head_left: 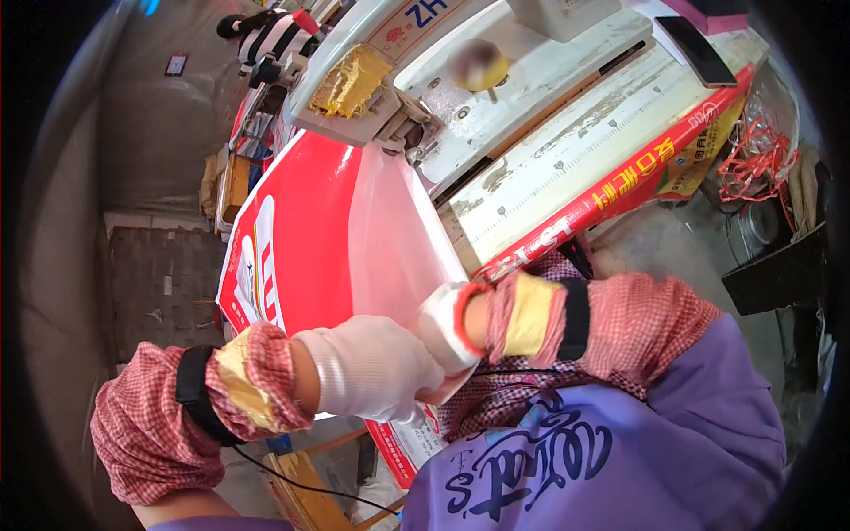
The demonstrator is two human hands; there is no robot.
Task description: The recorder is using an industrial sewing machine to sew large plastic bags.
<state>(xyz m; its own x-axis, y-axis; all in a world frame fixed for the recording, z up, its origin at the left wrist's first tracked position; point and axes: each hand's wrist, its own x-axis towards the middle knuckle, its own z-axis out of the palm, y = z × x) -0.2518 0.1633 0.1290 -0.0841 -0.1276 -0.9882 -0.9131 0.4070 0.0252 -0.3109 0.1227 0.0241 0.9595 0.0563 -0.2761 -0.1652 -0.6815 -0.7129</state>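
A large red-and-white printed plastic sack (310, 239) stretches from the head of an industrial sewing machine (403, 124) down toward me. My left hand (376, 365), in a white knit glove, is closed on its near end. Just to the right and touching it, my right hand (450, 329) wears a white glove with a red cuff. This hand is closed too, on the sack's right edge near the bottom corner. The fingertips of both hands are mostly hidden by the gloves and the sack. At the far end, the sack's edge reaches the machine's needle area (403, 137).
A pale worn worktop (540, 168) runs along the right, its front edge covered by a red-and-yellow printed strip (620, 190). A dark phone (695, 51) lies at its far end. Tangled red strings (757, 164) hang at right. A wooden frame (310, 482) stands below my left arm.
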